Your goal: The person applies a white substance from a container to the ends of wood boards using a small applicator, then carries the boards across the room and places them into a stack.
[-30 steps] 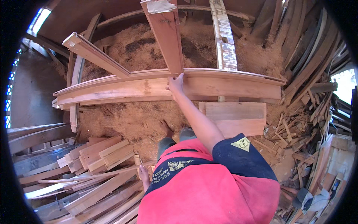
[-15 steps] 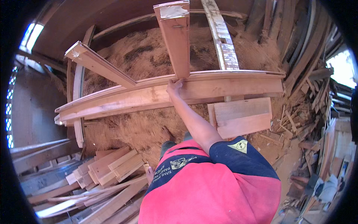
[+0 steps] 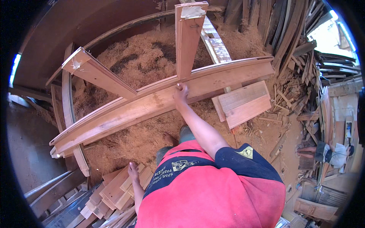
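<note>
A long wooden frame beam [image 3: 152,100] runs from lower left to upper right before me. Two shorter wooden pieces join its far edge: an upright board [image 3: 187,41] and a slanted board [image 3: 100,74], both with whitish patches at their ends. My right hand [image 3: 180,92] is closed over the beam, just below the foot of the upright board. Whether it holds anything small is hidden. My left hand [image 3: 133,171] hangs low at my left side, above stacked boards [image 3: 114,189]. Its fingers look curled together, and I cannot make out anything in them.
Wood shavings [image 3: 140,57] heap up behind the frame, which rests on wooden supports [image 3: 68,98]. Two short boards [image 3: 243,102] lie right of my arm. Scrap wood [image 3: 298,83] piles up farther right. Another person [image 3: 336,155] is at the far right.
My view has turned, so the beam now slants more. My right hand has drawn back from the beam's far edge into a fist. My left hand has come further into view.
</note>
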Tool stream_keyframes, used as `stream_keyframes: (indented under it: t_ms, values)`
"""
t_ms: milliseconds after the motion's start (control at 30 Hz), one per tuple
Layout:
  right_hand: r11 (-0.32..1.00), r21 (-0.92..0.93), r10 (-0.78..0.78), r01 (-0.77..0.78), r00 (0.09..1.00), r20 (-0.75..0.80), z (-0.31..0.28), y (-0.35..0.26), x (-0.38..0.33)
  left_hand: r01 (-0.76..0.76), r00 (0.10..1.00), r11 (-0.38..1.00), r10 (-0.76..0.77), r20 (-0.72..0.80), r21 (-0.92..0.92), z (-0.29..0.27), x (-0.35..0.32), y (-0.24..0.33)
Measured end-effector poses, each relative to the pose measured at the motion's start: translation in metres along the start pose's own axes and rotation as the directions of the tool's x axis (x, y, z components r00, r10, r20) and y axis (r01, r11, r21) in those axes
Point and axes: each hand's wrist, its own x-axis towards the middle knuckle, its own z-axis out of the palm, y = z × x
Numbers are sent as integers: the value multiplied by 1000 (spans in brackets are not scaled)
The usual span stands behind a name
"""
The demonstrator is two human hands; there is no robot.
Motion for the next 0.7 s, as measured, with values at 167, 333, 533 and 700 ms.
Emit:
stream_keyframes:
  t_ms: [167,333,533,700]
  values:
    - [677,394,391,-622,757,524,-55,-75,-19,-204,970,963,223,99,-176,-5,39,29]
    - [473,697,503,-539,814,289,-147,-41,58,-164,977,986,160,142,15,42,27,10]
    - [881,408,306,-241,946,-103,-266,-10,201,-73,960,988,34,276,133,52,26,-28]
    - [930,-358,-38,-80,950,-311,-351,12,349,-152,960,972,102,261,178,74,5,29]
